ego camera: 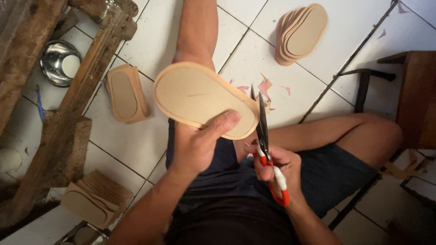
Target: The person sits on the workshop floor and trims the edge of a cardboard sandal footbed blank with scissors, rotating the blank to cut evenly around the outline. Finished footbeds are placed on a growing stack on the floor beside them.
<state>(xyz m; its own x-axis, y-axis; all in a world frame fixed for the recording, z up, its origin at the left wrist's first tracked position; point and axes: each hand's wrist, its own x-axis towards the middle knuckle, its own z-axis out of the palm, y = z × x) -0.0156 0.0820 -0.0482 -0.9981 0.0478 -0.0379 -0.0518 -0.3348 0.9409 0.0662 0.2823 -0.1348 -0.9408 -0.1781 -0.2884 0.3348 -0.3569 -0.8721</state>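
White tiled floor below — left hand [197,147] pinches the tan sole cutout [204,99] at its near rim, thumb pressed on top. It looks light, bendy. Right hand [277,170], fingers curled through the scissors [265,145], blades at the sole's edge.

dim, warm indoor light; bright glare on the upper tiles; lower corners dark; slightly soft focus

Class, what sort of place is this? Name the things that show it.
Probably a small home footwear workshop: the hands trim a tan sole with scissors, and stacks of cut soles and offcuts lie on the white tiled floor.
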